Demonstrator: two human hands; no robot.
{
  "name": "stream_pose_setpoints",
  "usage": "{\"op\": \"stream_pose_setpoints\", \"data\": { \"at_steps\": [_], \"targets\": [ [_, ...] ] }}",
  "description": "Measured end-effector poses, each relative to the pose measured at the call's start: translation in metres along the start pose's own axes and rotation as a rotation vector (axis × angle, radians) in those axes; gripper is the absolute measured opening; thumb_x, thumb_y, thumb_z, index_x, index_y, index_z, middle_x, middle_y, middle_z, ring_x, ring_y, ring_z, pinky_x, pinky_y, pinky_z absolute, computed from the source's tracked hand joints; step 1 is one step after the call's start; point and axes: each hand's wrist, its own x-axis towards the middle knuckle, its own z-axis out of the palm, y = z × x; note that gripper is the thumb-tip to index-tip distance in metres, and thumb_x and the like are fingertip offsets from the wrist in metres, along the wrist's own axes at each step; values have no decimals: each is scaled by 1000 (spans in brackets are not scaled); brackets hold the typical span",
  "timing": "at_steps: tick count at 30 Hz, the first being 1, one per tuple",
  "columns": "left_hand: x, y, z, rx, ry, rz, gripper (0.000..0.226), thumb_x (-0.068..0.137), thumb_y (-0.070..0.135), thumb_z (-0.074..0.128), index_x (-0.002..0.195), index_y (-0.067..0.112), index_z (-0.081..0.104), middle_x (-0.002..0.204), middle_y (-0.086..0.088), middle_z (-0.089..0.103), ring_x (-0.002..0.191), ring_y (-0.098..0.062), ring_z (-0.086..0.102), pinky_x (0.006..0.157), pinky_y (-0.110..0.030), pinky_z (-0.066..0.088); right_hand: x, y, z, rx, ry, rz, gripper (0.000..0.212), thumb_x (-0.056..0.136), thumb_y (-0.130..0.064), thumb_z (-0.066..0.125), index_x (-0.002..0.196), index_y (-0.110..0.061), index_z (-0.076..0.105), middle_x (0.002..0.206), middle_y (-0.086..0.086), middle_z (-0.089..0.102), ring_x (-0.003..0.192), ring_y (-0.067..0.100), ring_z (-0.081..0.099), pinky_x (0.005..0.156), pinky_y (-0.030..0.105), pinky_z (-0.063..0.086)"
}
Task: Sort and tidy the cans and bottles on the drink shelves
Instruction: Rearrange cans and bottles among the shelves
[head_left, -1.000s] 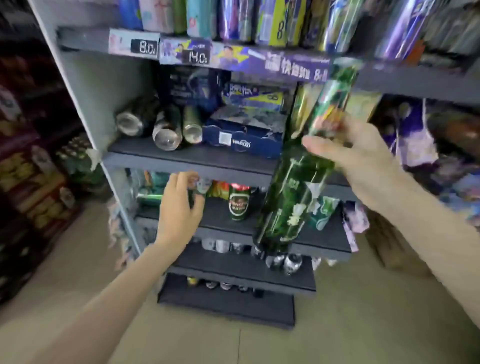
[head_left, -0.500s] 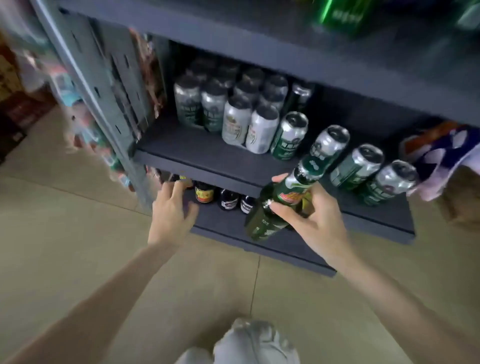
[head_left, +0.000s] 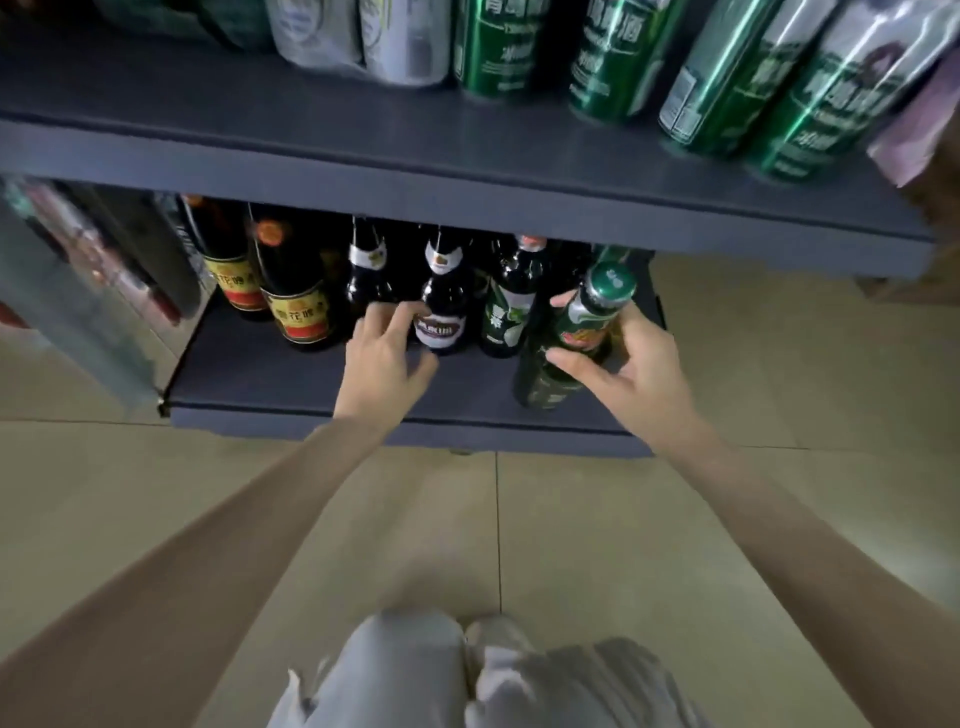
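right hand (head_left: 631, 371): grips green bottle (head_left: 569, 338) | left hand (head_left: 382, 358): loosely open, touching dark bottle (head_left: 441, 312)

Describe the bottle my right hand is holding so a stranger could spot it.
Look at the dark bottom shelf, at its right end. The right hand grips a green glass bottle there, tilted, with a green cap; the neighbouring bottles stand upright.

Most print is blurred. Two dark bottles at ten o'clock carry yellow-and-red labels (head_left: 303, 317) with Chinese characters, the last reading 啤酒. Green cans (head_left: 618, 62) on the upper shelf at one o'clock show 啤酒 in white. The rest cannot be read.
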Motion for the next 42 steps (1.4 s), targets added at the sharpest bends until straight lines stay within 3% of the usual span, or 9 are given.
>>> {"op": "stream_pose_setpoints", "data": {
  "at_steps": [5, 8, 12, 19, 25, 29, 33, 38, 42],
  "targets": [
    [13, 26, 28, -86, -45, 28, 45, 83, 8, 57, 127, 11, 48, 115, -16, 44, 97, -33, 49, 83, -38, 42, -8, 39, -25, 66, 277, 189, 28, 81, -12, 71, 103, -18, 54, 94, -9, 64, 92, 11, 62, 91, 33, 50],
    [24, 38, 47, -155, -107, -15, 46, 87, 7, 53, 131, 12, 40, 120, -12, 44, 96, -27, 53, 76, -31, 43, -4, 60, -37, 36, 384, 234, 27, 82, -15, 71, 103, -11, 54, 89, -6, 62, 86, 13, 60, 88, 32, 49],
    [27, 50, 71, -183, -147, -63, 48, 87, 9, 55, 132, 11, 38, 120, -12, 46, 101, -28, 55, 83, -40, 48, 4, 77, -44, -67, 397, 241, 31, 82, -16, 71, 104, -3, 53, 88, -2, 60, 82, 11, 57, 76, 14, 44],
    [36, 64, 98, -172, -207, 9, 56, 85, 8, 58, 135, 21, 36, 121, -11, 45, 98, -25, 57, 83, -37, 48, 24, 114, -39, -53, 460, 305, 31, 82, -17, 71, 101, 1, 54, 90, 0, 58, 83, 14, 55, 79, 25, 45],
    [48, 69, 125, -263, -255, -71, 63, 86, 15, 62, 139, 16, 29, 136, -14, 43, 119, -27, 50, 98, -44, 44, 50, 133, -40, -56, 476, 298, 37, 85, -22, 68, 106, 3, 51, 96, 2, 58, 86, 13, 52, 69, 12, 36],
    [46, 64, 144, -237, -297, -105, 65, 87, 17, 62, 141, 16, 26, 135, -12, 44, 117, -30, 51, 98, -46, 44, 40, 147, -35, 13, 464, 264, 39, 86, -24, 66, 109, 0, 47, 98, 2, 60, 87, 13, 56, 69, 6, 41],
    [49, 60, 156, -242, -293, -129, 68, 87, 19, 63, 142, 12, 24, 142, -12, 40, 123, -29, 47, 100, -46, 42, 35, 153, -32, 120, 471, 262, 45, 83, -25, 70, 115, -4, 45, 103, 0, 60, 92, 10, 58, 82, 18, 47],
    [46, 50, 166, -118, -430, -123, 84, 85, 23, 64, 148, 22, 9, 147, -10, 31, 130, -32, 37, 104, -40, 36, -12, 201, 10, 218, 385, 450, 89, 65, -30, 83, 136, -21, 31, 130, -6, 50, 120, 14, 52, 102, 38, 44],
    [52, 39, 169, -47, -527, -128, 94, 84, 27, 66, 148, 34, -2, 152, -4, 26, 134, -33, 32, 105, -42, 36, -8, 220, 25, 10, 418, 537, 71, 70, -15, 81, 127, -11, 39, 99, -3, 53, 94, 17, 55, 90, 40, 48]
  ]
}}
